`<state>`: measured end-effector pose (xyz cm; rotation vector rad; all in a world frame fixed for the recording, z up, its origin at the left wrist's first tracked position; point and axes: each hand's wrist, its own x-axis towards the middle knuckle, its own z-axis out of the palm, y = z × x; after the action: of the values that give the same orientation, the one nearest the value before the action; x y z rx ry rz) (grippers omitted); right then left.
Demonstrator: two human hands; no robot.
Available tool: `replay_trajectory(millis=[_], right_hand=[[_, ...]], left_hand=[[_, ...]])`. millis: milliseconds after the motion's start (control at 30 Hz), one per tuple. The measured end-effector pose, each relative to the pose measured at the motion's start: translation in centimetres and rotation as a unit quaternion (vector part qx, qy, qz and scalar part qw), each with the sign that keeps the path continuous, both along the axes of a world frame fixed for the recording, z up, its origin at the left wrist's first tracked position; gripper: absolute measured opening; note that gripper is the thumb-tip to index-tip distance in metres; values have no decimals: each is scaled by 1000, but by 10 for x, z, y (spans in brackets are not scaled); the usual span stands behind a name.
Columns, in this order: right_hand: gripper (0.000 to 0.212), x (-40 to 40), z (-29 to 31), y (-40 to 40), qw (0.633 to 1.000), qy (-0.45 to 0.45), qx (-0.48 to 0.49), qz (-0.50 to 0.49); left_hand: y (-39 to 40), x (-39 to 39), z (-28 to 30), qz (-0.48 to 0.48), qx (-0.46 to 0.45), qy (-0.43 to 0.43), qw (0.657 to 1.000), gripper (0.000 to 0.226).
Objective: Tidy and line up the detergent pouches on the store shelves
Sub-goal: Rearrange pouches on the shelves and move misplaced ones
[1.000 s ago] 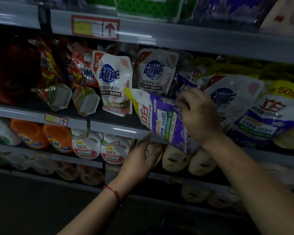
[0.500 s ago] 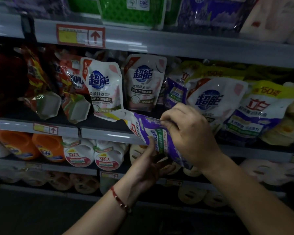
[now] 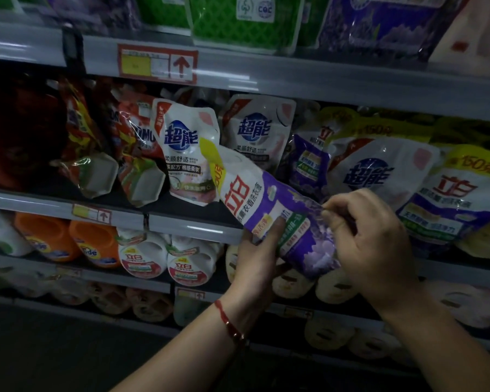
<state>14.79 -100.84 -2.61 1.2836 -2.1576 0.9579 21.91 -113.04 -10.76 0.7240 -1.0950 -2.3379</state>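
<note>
Both hands on one purple-and-white pouch (image 3: pixel 269 210), held in the air just in front of the middle shelf's front edge (image 3: pixel 187 226), not resting on it. Pouch is tilted: yellow top corner up-left, bottom end down-right.

Left hand (image 3: pixel 256 258) grip: grasping the pouch from below, thumb pressed on its printed face, fingers behind. Red string bracelet (image 3: pixel 228 321) on that wrist.

Right hand (image 3: pixel 368 236) grip: pinching the pouch's lower-right edge between thumb and fingertips, rest of the fingers curled.

Middle shelf behind it:
- two white pouches with blue logo, one (image 3: pixel 186 154) left of the held pouch, one (image 3: pixel 259 131) behind it, both roughly upright, leaning a bit
- red/orange pouches (image 3: pixel 137 154) toward the left end, tipped forward, bottoms showing
- small purple pouch (image 3: pixel 309 162) behind the held one, leaning
- another white blue-logo pouch (image 3: pixel 379 171) right of centre, slanted
- yellow-topped pouch (image 3: pixel 453 199) near the right end, slanted, overlapping its neighbours

Upper shelf: green pack (image 3: pixel 246 21) and purple pack (image 3: pixel 379 21); red-framed price tag with up arrow (image 3: pixel 157 63) on its front rail.

Lower shelf: orange bottles (image 3: pixel 68 239) at left, white bottles with red labels (image 3: pixel 164 258) beside them. Lighting is dim, lowest rows too dark to read.
</note>
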Motion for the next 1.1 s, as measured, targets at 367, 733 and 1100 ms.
replay_trajectory(millis=[367,733,1100], right_hand=[[16,-52,-64,-33,987,-89,-7,-132],[15,-95,-137,-76,923,-330,-46,-190],[17,-75,-128,-66,866,-492,-62,-69]], left_hand=[[-39,-38,0,170,-216,18,961,45],[-76,-80,-55,7,-476,-136,869,77],[-77,-55,-57,3,-666,-225,711,82]])
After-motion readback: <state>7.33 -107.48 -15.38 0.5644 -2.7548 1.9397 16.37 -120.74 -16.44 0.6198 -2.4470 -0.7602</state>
